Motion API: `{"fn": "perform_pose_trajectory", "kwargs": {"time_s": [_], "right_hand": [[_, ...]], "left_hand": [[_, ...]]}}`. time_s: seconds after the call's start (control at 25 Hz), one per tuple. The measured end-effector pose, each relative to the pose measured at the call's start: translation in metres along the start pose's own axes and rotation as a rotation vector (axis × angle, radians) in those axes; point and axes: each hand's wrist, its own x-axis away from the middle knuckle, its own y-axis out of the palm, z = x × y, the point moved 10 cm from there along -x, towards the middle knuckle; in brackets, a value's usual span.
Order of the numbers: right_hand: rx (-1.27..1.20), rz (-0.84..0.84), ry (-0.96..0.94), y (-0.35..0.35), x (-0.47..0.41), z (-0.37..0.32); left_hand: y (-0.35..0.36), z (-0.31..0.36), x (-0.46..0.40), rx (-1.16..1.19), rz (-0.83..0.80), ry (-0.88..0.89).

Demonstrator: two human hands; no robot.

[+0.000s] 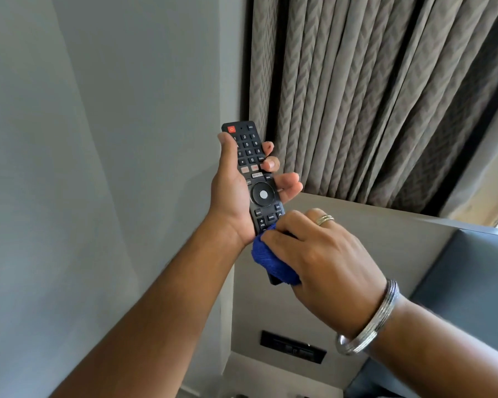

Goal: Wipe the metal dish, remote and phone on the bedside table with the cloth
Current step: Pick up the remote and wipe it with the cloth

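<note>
A black remote with a red power button stands upright in the air, buttons facing me. My left hand grips it around the middle, thumb along its left edge and fingers curled over its right edge. My right hand, wearing a ring and a metal bangle, holds a bunched blue cloth pressed over the remote's lower end. The cloth hides the remote's bottom buttons. The metal dish, the phone and the bedside table are out of view.
A grey wall fills the left. Pleated brown-grey curtains hang at the upper right. Below them is a beige panel with a dark switch plate and a blue-grey padded headboard.
</note>
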Motion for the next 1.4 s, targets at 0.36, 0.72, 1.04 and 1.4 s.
{"fn": "perform_pose_trajectory", "kwargs": {"time_s": [0.36, 0.72, 1.04, 1.4], "right_hand": [[0.073, -0.065, 0.126, 0.004, 0.012, 0.06], [0.0, -0.167, 0.152, 0.016, 0.005, 0.034], [-0.032, -0.136, 0.095, 0.021, 0.005, 0.017], [-0.136, -0.098, 0.103, -0.004, 0.007, 0.031]], "left_hand": [[-0.014, -0.011, 0.0, 0.031, 0.033, -0.077], [-0.01, -0.018, 0.002, -0.039, 0.079, -0.061], [-0.02, -0.012, 0.008, -0.041, 0.199, 0.075], [-0.012, -0.019, 0.014, -0.069, 0.072, 0.01]]}}
